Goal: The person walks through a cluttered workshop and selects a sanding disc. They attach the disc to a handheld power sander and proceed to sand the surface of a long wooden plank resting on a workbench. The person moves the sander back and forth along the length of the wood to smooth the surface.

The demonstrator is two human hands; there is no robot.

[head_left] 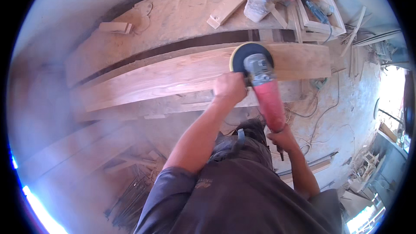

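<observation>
A red and grey angle polisher [266, 91] with a round black, yellow-edged sanding disc [250, 52] lies across a long wooden board [173, 76]. The disc rests on the board's upper face, toward its right part. My left hand [230, 89] is closed around the tool's side handle, just left of its grey head; the handle itself is mostly hidden by the fingers. At the tool's rear end, close to my body, my right hand [282, 138] grips the red body. A dark cord end sticks out below that hand.
Behind the board runs a dusty workbench [182, 15] with a wood block [116, 27], a plank [232, 8], a plastic bag [258, 6] and a wooden tray [323, 13] holding another power tool. A cable [318, 119] loops over the floor at right. Dust hazes the left side; scrap wood [368, 164] lies lower right.
</observation>
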